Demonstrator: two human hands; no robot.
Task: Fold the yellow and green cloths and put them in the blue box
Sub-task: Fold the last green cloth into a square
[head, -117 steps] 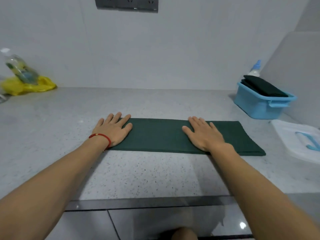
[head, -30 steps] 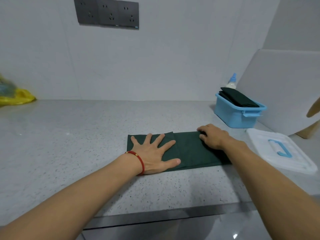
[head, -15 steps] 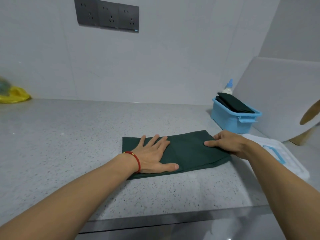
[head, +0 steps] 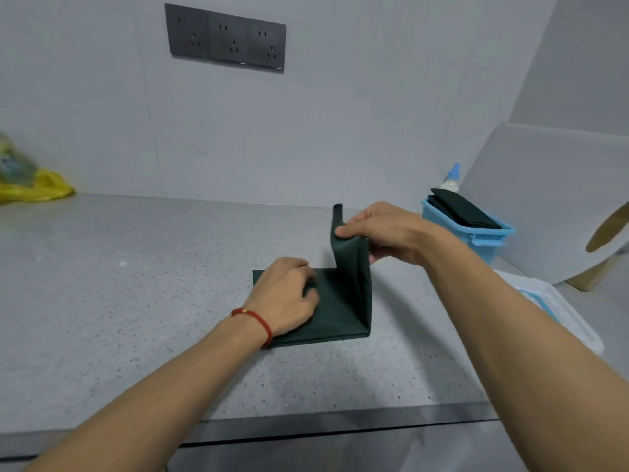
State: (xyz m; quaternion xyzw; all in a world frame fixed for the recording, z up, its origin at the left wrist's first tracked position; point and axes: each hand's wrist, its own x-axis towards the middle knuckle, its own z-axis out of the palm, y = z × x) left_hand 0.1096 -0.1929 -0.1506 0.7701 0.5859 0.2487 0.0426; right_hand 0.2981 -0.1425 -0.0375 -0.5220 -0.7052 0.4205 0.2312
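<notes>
A dark green cloth (head: 340, 304), folded into a narrow strip, lies on the grey counter (head: 136, 284) in the middle of the view. My left hand (head: 287, 296), with a red cord at the wrist, presses its left part down, fingers curled onto the fabric. My right hand (head: 384, 233) pinches the right end and holds it upright above the counter. The blue box (head: 476, 235) stands at the back right with a dark folded cloth (head: 463, 209) inside it.
A white lid with a blue handle (head: 551, 308) lies right of my right forearm. A small bottle with a blue cap (head: 451, 177) stands behind the box. A yellow bag (head: 30, 187) sits far left by the wall. A white board (head: 558, 202) leans at the right.
My right hand has lifted the cloth's right end off the counter and brought it upright toward the left. My left hand's fingers have curled on the left part.
</notes>
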